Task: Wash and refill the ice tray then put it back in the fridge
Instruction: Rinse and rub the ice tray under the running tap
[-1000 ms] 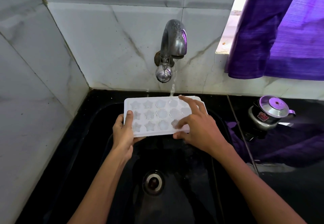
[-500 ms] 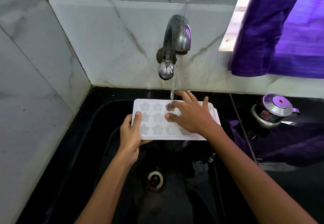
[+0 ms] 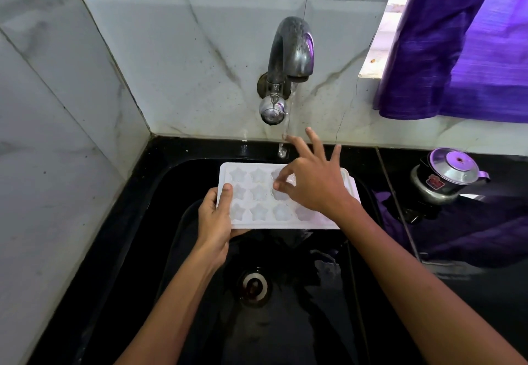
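A white ice tray (image 3: pixel 258 210) with star-shaped and round cells is held level over the black sink (image 3: pixel 160 221), under the running tap (image 3: pixel 288 61). My left hand (image 3: pixel 215 219) grips its left end, thumb on the top rim and fingers underneath. My right hand (image 3: pixel 310 181) lies over the tray's right half with its fingers spread. Its thumb and one finger touch a cell in the middle, and the other fingers lift toward the water stream. The right end of the tray is partly hidden by that hand.
Water falls in a thin stream from the tap onto the tray's far edge. The drain (image 3: pixel 254 286) sits below in the wet sink. A small steel pot (image 3: pixel 445 177) stands on the black counter at right, under a purple curtain (image 3: pixel 463 44). Marble tiles close off the left side and back.
The tray has shifted right under the stream. My right hand moved from the tray's right edge onto its middle cells, and its fingers have now spread and lifted.
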A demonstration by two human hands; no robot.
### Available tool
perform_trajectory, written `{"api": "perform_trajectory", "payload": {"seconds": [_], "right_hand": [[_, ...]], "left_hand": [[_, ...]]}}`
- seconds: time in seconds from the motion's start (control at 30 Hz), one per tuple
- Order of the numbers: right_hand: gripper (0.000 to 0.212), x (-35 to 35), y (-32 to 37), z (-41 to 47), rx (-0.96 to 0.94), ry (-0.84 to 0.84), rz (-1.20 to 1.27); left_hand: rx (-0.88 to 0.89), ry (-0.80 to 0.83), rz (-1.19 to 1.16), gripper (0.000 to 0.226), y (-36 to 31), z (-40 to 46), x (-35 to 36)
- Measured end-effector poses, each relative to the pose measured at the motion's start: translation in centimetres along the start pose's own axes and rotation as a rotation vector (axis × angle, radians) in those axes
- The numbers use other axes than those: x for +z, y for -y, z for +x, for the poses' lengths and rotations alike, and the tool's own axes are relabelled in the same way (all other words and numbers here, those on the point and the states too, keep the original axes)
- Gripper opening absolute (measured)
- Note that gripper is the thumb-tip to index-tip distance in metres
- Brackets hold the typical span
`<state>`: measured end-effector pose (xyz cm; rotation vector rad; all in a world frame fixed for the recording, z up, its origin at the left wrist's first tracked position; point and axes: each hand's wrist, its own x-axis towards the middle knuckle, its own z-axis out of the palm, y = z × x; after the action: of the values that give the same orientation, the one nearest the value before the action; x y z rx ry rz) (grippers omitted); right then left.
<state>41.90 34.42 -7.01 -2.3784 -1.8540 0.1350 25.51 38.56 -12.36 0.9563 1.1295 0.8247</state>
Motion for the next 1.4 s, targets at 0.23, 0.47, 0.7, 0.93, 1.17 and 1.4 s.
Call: {"api": "perform_trajectory", "payload": {"seconds": [0.23,0.47,0.7,0.93,1.17,1.4], "right_hand": [[0.028,0.3,-0.1,0.2,0.006,0.100,0.045],[0.024,-0.2,0.1,0.2,0.071,-0.213,0.208],[0.045,0.2,0.8,-0.9,-0.005,0.095,0.105],[0.034,-0.2,0.5,-0.8,0.030,-0.077,0.179],[0.035,0.1,-0.3,-1.0,-0.024,0.045,0.043],[0.039,0.2,-0.5,-0.9,-0.020,-0.005,0.058]], "left_hand": [[0.001,0.011,0.022,0.021,-0.2,0.6,-0.4],[-0.006,0.008,-0.019,0.024,-0.6,0.5,-0.4],[0.007,-0.026,-0.114,0.019,-1.4,0.6,-0.2],[-0.001,-0.002,-0.122,0.024,-1.2,0.8,0.2],[0.009,0.000,-0.065,0.024,-0.6,1.0,0.7],[0.020,-0.018,-0.064,0.025,-0.6,1.2,0.7]]}}
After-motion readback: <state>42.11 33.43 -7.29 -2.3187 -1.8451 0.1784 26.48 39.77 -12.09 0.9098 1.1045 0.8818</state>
